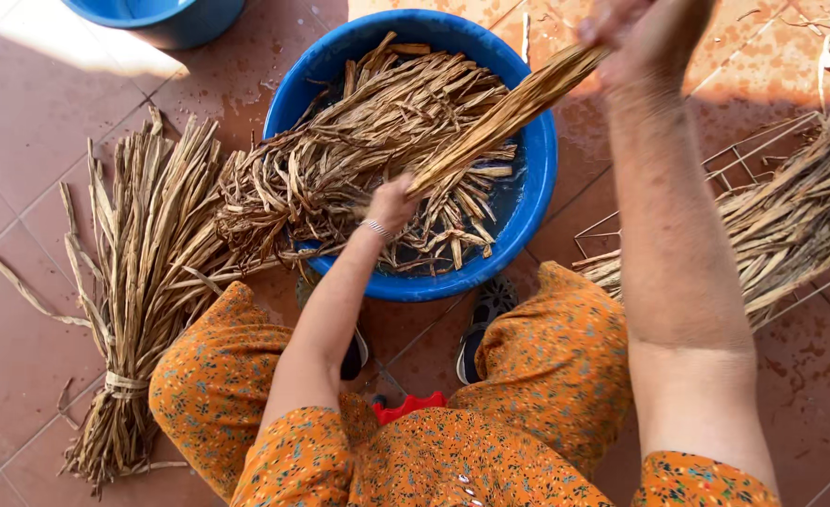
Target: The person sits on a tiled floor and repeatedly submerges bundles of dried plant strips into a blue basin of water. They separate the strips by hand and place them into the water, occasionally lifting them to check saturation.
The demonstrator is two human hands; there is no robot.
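Stretching diagonally over the round blue plastic basin [537,178], a tan bundle of dried reed strips [504,113] is gripped at both ends: left hand [391,202] closed low over the basin's middle, right hand [645,33] clenched past its far-right rim.

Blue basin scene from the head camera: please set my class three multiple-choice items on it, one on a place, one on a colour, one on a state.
1. Where does the tied bundle lie?
A in the basin
B on the tiles beside the person's left knee
C on the wire rack

2. What colour is the basin?
A blue
B red
C green

3. How do the hands hold the strip bunch?
A one hand only
B both hands, one at each end
C neither

Key: 1 B, tied bundle rests on tiles; 2 A, basin rim; 3 B, left hand low, right hand high on strip bunch.
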